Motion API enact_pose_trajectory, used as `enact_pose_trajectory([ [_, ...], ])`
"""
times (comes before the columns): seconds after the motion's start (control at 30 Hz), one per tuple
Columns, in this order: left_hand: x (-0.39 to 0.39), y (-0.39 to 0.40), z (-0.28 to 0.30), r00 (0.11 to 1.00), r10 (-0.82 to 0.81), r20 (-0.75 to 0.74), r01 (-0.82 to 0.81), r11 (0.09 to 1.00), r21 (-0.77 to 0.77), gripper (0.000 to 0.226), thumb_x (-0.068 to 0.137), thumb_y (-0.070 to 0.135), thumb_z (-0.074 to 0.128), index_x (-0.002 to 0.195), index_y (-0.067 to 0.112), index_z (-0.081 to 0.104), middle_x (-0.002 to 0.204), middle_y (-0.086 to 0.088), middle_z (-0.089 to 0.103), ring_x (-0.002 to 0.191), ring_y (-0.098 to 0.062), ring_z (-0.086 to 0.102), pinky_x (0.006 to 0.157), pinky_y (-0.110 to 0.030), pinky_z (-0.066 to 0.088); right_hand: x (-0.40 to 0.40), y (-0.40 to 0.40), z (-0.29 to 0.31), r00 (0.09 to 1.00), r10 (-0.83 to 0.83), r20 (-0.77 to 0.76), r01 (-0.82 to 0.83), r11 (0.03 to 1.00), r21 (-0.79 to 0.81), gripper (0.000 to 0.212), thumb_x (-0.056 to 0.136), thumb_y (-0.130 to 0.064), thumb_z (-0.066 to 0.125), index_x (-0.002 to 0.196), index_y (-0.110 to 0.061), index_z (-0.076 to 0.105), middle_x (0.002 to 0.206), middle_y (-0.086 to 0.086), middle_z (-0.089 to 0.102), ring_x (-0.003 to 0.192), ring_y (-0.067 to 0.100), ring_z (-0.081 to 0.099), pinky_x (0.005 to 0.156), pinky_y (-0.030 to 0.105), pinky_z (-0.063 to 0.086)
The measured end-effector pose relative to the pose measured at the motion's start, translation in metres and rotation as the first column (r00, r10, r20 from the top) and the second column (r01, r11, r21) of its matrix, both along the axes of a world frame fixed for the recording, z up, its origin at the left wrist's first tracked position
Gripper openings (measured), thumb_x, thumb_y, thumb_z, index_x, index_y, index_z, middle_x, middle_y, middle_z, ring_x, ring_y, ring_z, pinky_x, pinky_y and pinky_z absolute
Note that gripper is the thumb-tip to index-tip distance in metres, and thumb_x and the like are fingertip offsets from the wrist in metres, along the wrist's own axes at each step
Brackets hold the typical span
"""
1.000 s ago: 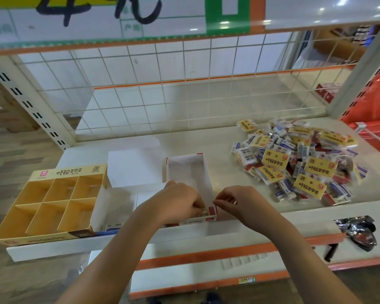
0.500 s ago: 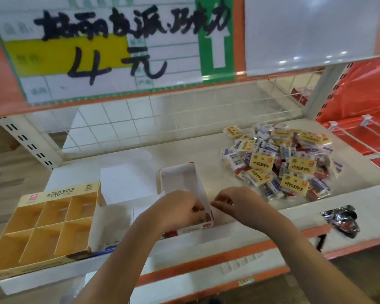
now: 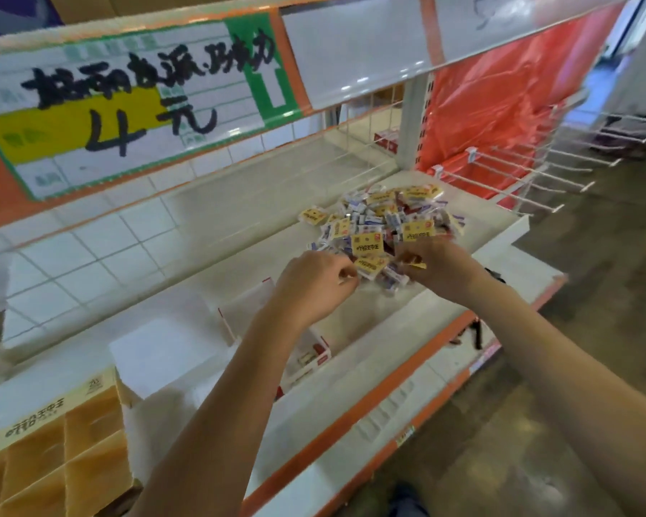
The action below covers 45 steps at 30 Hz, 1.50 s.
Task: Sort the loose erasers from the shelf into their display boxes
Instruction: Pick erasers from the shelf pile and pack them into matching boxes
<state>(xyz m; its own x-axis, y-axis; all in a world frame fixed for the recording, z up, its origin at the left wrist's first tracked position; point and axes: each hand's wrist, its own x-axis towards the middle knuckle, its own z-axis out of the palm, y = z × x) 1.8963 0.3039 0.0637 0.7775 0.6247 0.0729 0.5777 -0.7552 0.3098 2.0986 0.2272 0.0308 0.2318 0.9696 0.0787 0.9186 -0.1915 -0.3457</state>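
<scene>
Both hands are at the near edge of the pile of loose erasers (image 3: 385,225), which lies on the white shelf (image 3: 209,263) toward its right end. The left hand (image 3: 316,281) has its fingers curled, with the fingertips right at the lowest packets of the pile; the picture is blurred there, so I cannot tell if it already pinches an eraser. The right hand (image 3: 439,266) also has curled fingers, and it seems to pinch a small yellow packet (image 3: 414,263) between thumb and finger. The erasers are small wrapped packets, many with yellow labels, others white and blue, some red.

The white display box (image 3: 303,352) with red trim stands on the shelf nearer to the person, partly hidden under the left forearm. To its left lies a flat white piece of card (image 3: 165,352). At the far left corner there is the yellow display box (image 3: 53,453) with cardboard dividers, its compartments open upward.

Above the shelf hangs a price sign (image 3: 127,102) with handwritten characters and a big 4. A wire grid (image 3: 370,121) forms the back of the shelf.
</scene>
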Motion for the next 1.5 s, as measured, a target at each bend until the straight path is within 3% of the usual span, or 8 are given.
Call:
enact_pose_trajectory([
  [0.2, 0.044, 0.007, -0.028, 0.997, 0.071, -0.004, -0.071, 0.996, 0.046, 0.036, 0.087, 0.031, 0.060, 0.123, 0.025, 0.060, 0.111, -0.004, 0.067, 0.097, -0.020, 0.061, 0.082, -0.035, 0.051, 0.029, -0.005, -0.020, 0.996, -0.036, 0.082, 0.031, 0.998, 0.060, 0.033, 0.087, -0.032, 0.062, 0.116, -0.014, 0.063, 0.120, 0.006, 0.059, 0.117, 0.028, 0.049, 0.097, 0.045, 0.042],
  [0.47, 0.072, 0.019, -0.065, 0.972, 0.230, -0.038, -0.228, 0.973, 0.044, 0.045, 0.087, 0.023, 0.059, 0.131, 0.031, 0.052, 0.124, 0.001, 0.059, 0.114, -0.020, 0.052, 0.090, -0.034, 0.045, 0.054, 0.002, -0.041, 0.975, 0.078, 0.209, -0.099, 0.991, 0.093, 0.042, 0.087, -0.036, 0.062, 0.124, -0.017, 0.058, 0.126, 0.001, 0.058, 0.117, 0.026, 0.050, 0.093, 0.040, 0.047],
  [0.7, 0.089, 0.019, -0.085, 0.936, 0.349, -0.045, -0.345, 0.936, 0.074, 0.047, 0.085, 0.028, 0.061, 0.131, 0.028, 0.049, 0.128, 0.000, 0.055, 0.116, -0.022, 0.049, 0.094, -0.034, 0.042, 0.071, 0.005, -0.059, 0.945, 0.185, 0.268, -0.241, 0.951, 0.194, 0.055, 0.061, -0.013, 0.083, 0.113, -0.010, 0.065, 0.109, 0.006, 0.065, 0.100, 0.031, 0.061, 0.082, 0.044, 0.055],
  [0.87, 0.097, 0.013, -0.089, 0.915, 0.404, 0.020, -0.403, 0.906, 0.130, 0.043, 0.085, 0.033, 0.060, 0.126, 0.026, 0.053, 0.121, 0.003, 0.059, 0.112, -0.020, 0.050, 0.091, -0.032, 0.039, 0.085, 0.014, -0.060, 0.945, 0.233, 0.228, -0.296, 0.908, 0.298, 0.040, 0.071, -0.014, 0.078, 0.110, -0.011, 0.066, 0.105, 0.005, 0.066, 0.100, 0.030, 0.059, 0.083, 0.044, 0.054],
  [1.07, 0.098, 0.007, -0.089, 0.892, 0.419, 0.170, -0.441, 0.888, 0.129, 0.036, 0.087, 0.035, 0.059, 0.122, 0.029, 0.060, 0.111, 0.005, 0.065, 0.106, -0.019, 0.054, 0.086, -0.029, 0.038, 0.097, 0.028, -0.053, 0.954, 0.257, 0.153, -0.298, 0.856, 0.423, 0.019, 0.076, -0.011, 0.075, 0.093, -0.005, 0.068, 0.091, 0.009, 0.065, 0.084, 0.033, 0.059, 0.068, 0.042, 0.054],
  [1.27, 0.094, -0.002, -0.070, 0.793, 0.505, 0.342, -0.494, 0.861, -0.125, 0.029, 0.084, 0.039, 0.065, 0.099, 0.015, 0.070, 0.085, 0.001, 0.066, 0.084, -0.016, 0.057, 0.061, -0.022, 0.029, 0.098, 0.032, -0.026, 0.946, 0.269, -0.182, -0.176, 0.894, 0.411, 0.010, 0.082, -0.014, 0.071, 0.087, -0.006, 0.067, 0.073, -0.003, 0.059, 0.066, 0.018, 0.057, 0.057, 0.010, 0.034],
  [1.4, 0.083, -0.018, -0.050, 0.644, 0.596, 0.480, -0.369, 0.792, -0.487, 0.002, 0.084, 0.027, 0.068, 0.085, 0.029, 0.066, 0.070, 0.012, 0.061, 0.060, 0.004, 0.053, 0.054, -0.013, 0.037, 0.092, 0.034, -0.013, 0.823, 0.248, -0.511, -0.127, 0.957, 0.260, 0.020, 0.087, -0.025, 0.064, 0.075, -0.009, 0.060, 0.063, -0.004, 0.058, 0.050, 0.003, 0.051, 0.050, 0.017, 0.040],
  [1.5, 0.069, -0.034, -0.036, 0.565, 0.628, 0.534, -0.330, 0.766, -0.552, 0.008, 0.085, 0.024, 0.067, 0.082, 0.032, 0.067, 0.064, 0.017, 0.063, 0.056, 0.008, 0.051, 0.053, -0.009, 0.035, 0.078, 0.031, -0.001, 0.656, 0.246, -0.713, -0.131, 0.968, 0.213, 0.022, 0.087, -0.020, 0.063, 0.074, -0.002, 0.061, 0.057, 0.002, 0.061, 0.047, 0.006, 0.053, 0.048, 0.018, 0.041],
])
